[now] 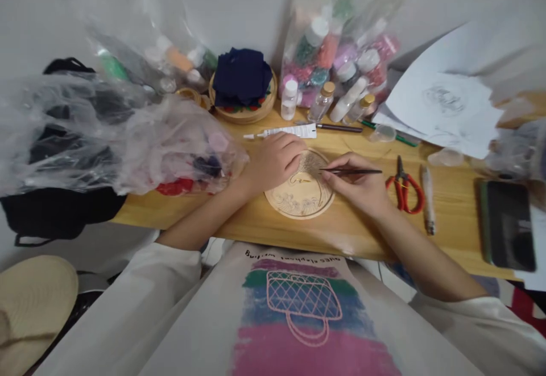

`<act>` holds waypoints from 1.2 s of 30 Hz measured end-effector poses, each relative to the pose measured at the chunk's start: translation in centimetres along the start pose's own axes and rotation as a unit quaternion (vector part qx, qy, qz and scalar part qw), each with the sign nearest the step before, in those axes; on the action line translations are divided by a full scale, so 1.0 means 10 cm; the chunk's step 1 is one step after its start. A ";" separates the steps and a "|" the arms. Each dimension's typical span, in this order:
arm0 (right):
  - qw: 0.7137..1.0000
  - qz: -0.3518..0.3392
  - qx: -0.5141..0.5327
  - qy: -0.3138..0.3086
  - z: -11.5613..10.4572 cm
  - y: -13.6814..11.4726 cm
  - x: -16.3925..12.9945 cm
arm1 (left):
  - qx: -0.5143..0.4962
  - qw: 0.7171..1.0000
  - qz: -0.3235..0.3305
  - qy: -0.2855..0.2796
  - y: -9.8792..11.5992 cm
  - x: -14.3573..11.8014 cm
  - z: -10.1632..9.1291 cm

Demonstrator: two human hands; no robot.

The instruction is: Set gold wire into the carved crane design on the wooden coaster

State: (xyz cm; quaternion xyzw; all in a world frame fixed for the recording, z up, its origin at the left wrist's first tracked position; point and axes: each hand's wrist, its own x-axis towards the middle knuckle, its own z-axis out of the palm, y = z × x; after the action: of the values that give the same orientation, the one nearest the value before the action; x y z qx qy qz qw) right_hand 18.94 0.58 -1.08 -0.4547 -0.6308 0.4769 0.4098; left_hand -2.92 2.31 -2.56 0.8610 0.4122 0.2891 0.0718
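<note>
A round, pale wooden disc [313,208] with fine line drawing lies on the table before me. Thin gold wire [302,181] curves across its middle, and a patch near its top looks densely patterned. My left hand [279,157] rests palm down over the disc's upper left edge, fingers loosely bent and their tips partly hidden. My right hand [356,185] is closed on dark, slender tweezers [358,170], held almost level. The tips point left, just above the right part of the disc.
Red-handled pliers [401,188], a white pen [428,199] and a phone [507,225] lie to the right. Behind the disc are a white glue tube [294,131], a dark pen [340,128] and small bottles [322,102]. Plastic bags [170,143] crowd the left.
</note>
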 end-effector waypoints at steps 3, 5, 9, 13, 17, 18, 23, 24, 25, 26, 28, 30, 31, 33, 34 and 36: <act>0.996 -0.062 -0.057 -0.002 0.06 0.08 0.00 | -0.027 0.999 0.017 0.023 0.00 0.05 0.07; 0.992 -0.087 -0.085 -0.010 0.07 0.10 -0.03 | -0.044 0.999 0.022 0.024 -0.02 0.04 0.11; 0.986 -0.110 -0.119 -0.041 0.01 0.10 -0.09 | -0.060 0.998 0.028 0.015 -0.07 -0.01 0.16; 0.988 -0.082 -0.112 -0.071 -0.02 0.11 -0.11 | -0.076 0.996 0.035 0.022 -0.09 -0.01 0.18; 0.982 -0.108 -0.120 -0.101 -0.01 0.11 -0.09 | -0.078 0.997 0.011 0.002 -0.09 -0.01 0.19; 0.980 -0.116 -0.122 -0.106 0.00 0.11 -0.08 | -0.077 0.997 0.009 0.001 -0.09 -0.01 0.19; 0.979 -0.115 -0.126 -0.116 0.00 0.10 -0.06 | -0.068 0.998 0.018 0.009 -0.11 -0.01 0.21; 0.979 -0.109 -0.125 -0.117 0.00 0.10 -0.06 | -0.066 0.998 0.021 0.010 -0.11 -0.01 0.21; 0.980 -0.102 -0.124 -0.117 0.00 0.09 -0.06 | -0.066 0.997 0.024 0.012 -0.11 -0.01 0.21; 0.981 -0.095 -0.123 -0.116 0.00 0.09 -0.06 | -0.067 0.997 0.025 0.013 -0.10 -0.01 0.20; 0.982 -0.084 -0.122 -0.114 0.00 0.08 -0.05 | -0.069 0.997 0.019 0.009 -0.10 0.00 0.19; 0.982 -0.080 -0.122 -0.116 0.00 0.08 -0.05 | -0.070 0.998 0.006 -0.004 -0.09 0.00 0.18; 0.982 -0.078 -0.123 -0.118 0.00 0.08 -0.05 | -0.068 0.998 -0.001 -0.011 -0.08 0.01 0.18; 0.982 -0.077 -0.124 -0.121 0.00 0.08 -0.04 | -0.062 0.998 -0.003 -0.018 -0.08 0.01 0.18; 0.982 -0.075 -0.124 -0.122 0.00 0.08 -0.04 | -0.058 0.998 0.000 -0.017 -0.08 0.00 0.18; 0.982 -0.072 -0.126 -0.122 0.00 0.09 -0.04 | -0.053 0.999 0.004 -0.015 -0.08 0.00 0.18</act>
State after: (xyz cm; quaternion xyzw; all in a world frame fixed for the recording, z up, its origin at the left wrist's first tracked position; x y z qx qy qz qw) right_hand 19.25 0.31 -1.97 -0.3943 -0.7625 0.4143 0.3023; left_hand -2.46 3.07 -4.36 0.8617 0.3922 0.2980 0.1220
